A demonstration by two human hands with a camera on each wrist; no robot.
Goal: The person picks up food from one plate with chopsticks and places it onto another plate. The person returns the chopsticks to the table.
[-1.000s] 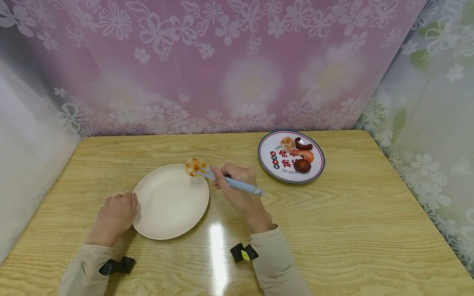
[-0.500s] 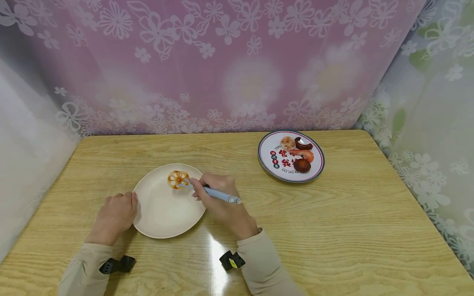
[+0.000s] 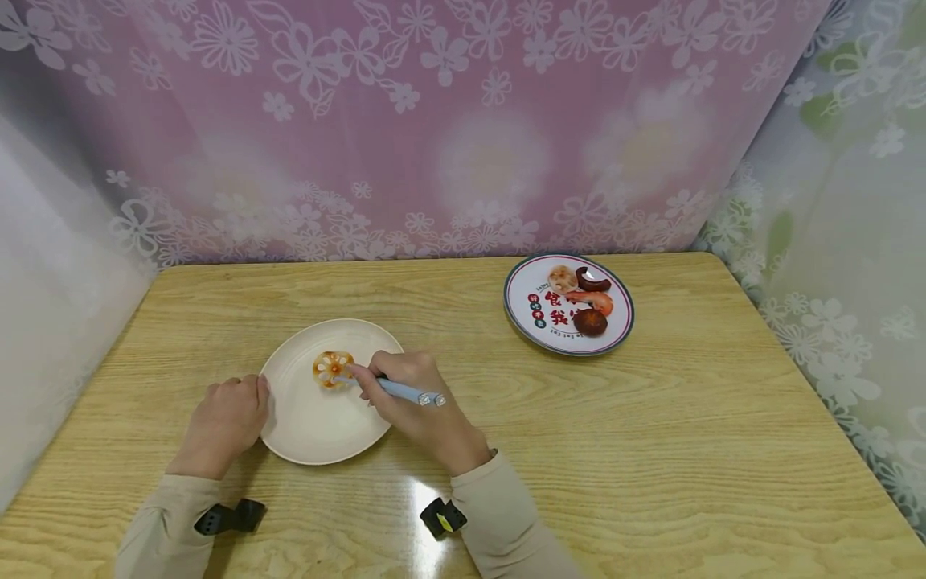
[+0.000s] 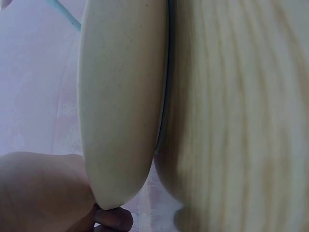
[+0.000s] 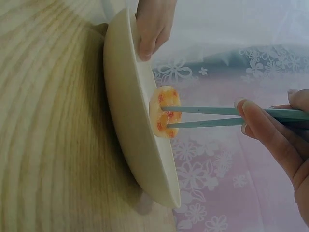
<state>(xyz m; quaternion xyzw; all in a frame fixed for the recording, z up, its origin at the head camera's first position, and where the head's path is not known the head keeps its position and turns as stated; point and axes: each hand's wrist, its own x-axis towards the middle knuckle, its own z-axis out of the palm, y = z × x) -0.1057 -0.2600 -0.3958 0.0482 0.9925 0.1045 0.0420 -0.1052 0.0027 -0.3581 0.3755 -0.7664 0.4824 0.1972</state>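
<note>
In the head view, the right hand (image 3: 414, 398) is gripping blue chopsticks (image 3: 399, 389), which are running leftward to a lotus slice (image 3: 333, 369) over the pale plate (image 3: 325, 438). The left hand (image 3: 227, 414), farther from the slice, is holding that plate's left rim. In the left wrist view, its fingers are curling at the rim. In the right wrist view, the tips are meeting the slice's face; whether it is touching the plate, I cannot tell.
</note>
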